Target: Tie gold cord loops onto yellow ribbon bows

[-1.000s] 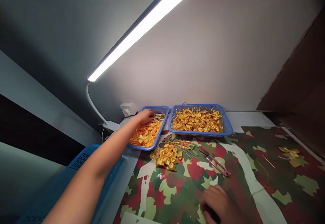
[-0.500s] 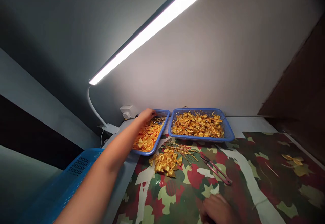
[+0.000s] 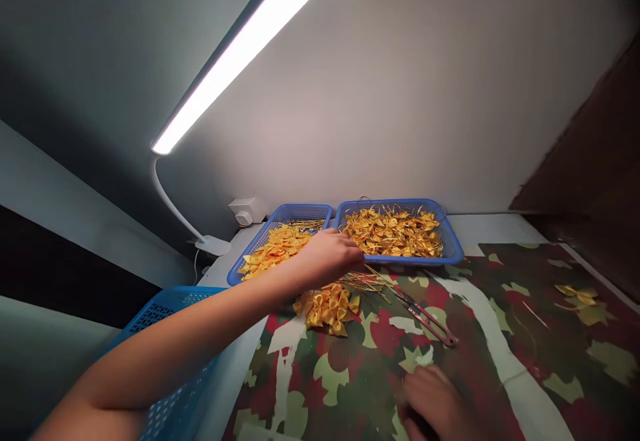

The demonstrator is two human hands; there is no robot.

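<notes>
My left hand (image 3: 337,254) is above the pile of thin gold ties (image 3: 367,282), palm down with its fingers curled under. Its fingertips are hidden, so what they pinch does not show. At the bottom of the view, my right hand (image 3: 431,398) rests low over the camouflage-patterned cloth (image 3: 360,388), fingers curled in and nothing recognisable showing in them. Between the hands lie a small heap of gold ribbon bows (image 3: 330,309) and a pair of thread snips (image 3: 427,321), whose tips reach the ties.
Behind the left arm stands a blue basket (image 3: 235,280) of gold bows and ties. Beside it a second blue basket (image 3: 457,254) holds bows with tails. A single bow (image 3: 577,294) lies far right. A lamp (image 3: 215,246) and a larger blue crate (image 3: 165,294) are at left.
My left hand has come out of the left basket and moved right, over the ties on the table. My right hand stays in nearly the same place. The view has shifted slightly.
</notes>
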